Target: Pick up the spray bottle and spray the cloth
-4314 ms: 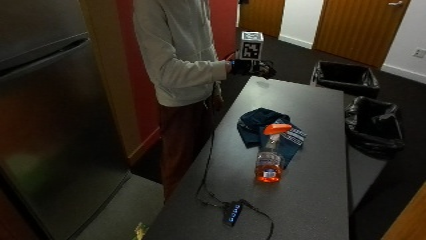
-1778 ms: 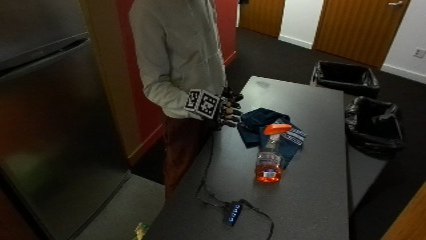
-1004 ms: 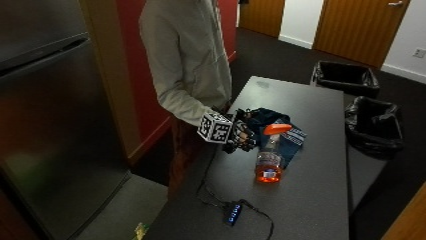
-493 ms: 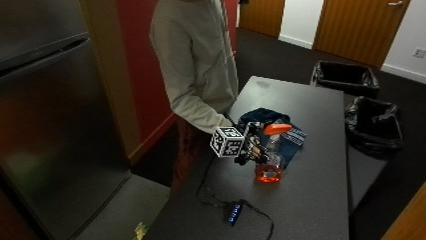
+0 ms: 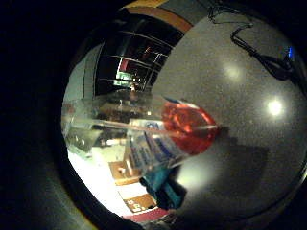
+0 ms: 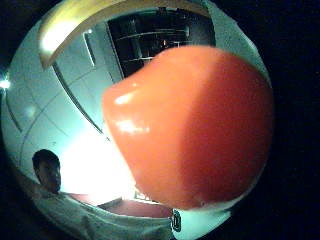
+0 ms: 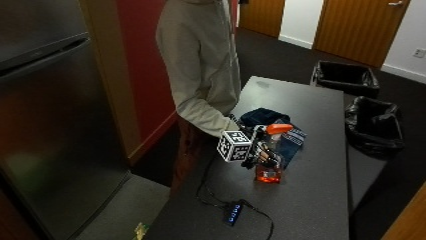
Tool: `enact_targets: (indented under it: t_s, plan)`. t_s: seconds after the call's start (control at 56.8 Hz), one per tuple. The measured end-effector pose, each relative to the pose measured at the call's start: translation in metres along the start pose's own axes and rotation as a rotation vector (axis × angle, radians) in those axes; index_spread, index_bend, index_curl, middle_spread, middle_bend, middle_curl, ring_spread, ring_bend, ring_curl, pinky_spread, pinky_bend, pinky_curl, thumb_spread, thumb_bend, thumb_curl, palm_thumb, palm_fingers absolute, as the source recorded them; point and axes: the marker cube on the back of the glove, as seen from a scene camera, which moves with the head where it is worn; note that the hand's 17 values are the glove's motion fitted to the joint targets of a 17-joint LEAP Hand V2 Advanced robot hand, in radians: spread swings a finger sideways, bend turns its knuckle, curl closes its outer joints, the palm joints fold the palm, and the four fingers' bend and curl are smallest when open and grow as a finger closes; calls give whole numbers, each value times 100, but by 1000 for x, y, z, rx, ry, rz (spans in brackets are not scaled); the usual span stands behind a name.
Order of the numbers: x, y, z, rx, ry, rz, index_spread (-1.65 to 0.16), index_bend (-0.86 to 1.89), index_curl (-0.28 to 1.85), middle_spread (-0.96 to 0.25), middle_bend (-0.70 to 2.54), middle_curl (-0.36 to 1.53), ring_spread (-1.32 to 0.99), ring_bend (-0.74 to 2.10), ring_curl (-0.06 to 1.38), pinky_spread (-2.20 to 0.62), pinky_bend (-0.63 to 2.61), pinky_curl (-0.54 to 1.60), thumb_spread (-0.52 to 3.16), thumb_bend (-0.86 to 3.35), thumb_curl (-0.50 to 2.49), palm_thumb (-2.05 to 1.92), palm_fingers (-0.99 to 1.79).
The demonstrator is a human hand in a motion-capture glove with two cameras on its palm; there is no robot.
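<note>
Fingers (image 7: pixel 268 155) curl around the spray bottle (image 7: pixel 269 167), partly hiding the blue cloth (image 7: pixel 291 140) behind.

Right hand (image 7: pixel 261 150): first seen at the far end of the table (image 7: pixel 319 190), upper centre of the outside view; then carried down along the table's left edge, and now brought against the bottle (image 7: pixel 269 167) at frame centre, fingers set at its neck under the orange spray head (image 7: pixel 277 128). Person's torso: leaned forward over the table's near-left edge, arm extended. Bottle: now filling both palm views, where its clear body and orange liquid are seen close.
</note>
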Motion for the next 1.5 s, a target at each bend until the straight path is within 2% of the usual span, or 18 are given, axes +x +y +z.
enact_targets:
  t_s: [0.194,0.317,0.423,0.528,0.687,0.775,0.863,0.933,0.986,1.074,1.497]
  plan:
    - [0,-9,8,-5,22,20,-34,12,20,-3,27,36,-4,45,30,11,48,34,92,-3,36,60,19]
    - [-3,-16,12,-31,83,11,-34,19,23,-5,31,37,-4,42,29,11,40,32,91,-3,35,60,31]
    - [-6,-25,16,-53,81,15,-34,22,27,-8,32,37,-10,47,29,9,28,29,91,-1,37,65,61]
    - [-9,-33,24,-95,88,0,-31,24,31,-11,38,38,-15,52,31,1,18,26,87,4,43,82,105]
    - [-15,-46,41,-167,163,-36,-23,30,41,-14,48,44,-20,50,36,-10,17,31,58,1,54,93,134]
    - [-17,-44,57,-217,231,-79,-21,35,45,-13,52,47,-20,52,38,-13,19,32,44,-1,59,97,137]
    - [-20,-27,55,-477,400,-127,-18,40,48,-13,54,48,-21,54,40,-16,20,33,32,-3,62,97,141]
    - [-39,-42,75,-441,445,-202,-17,43,49,-13,55,48,-21,55,41,-17,23,34,25,-3,64,96,141]
    - [-58,-36,80,-561,484,-229,-16,44,50,-13,57,49,-21,56,42,-19,24,35,21,-3,65,96,140]
    - [-79,-43,95,-589,646,-335,-16,45,51,-13,58,49,-20,57,43,-19,25,35,17,-3,67,95,140]
    - [-177,24,119,-901,1202,-560,-15,48,52,-12,60,49,-20,59,44,-20,28,37,8,-3,73,93,139]
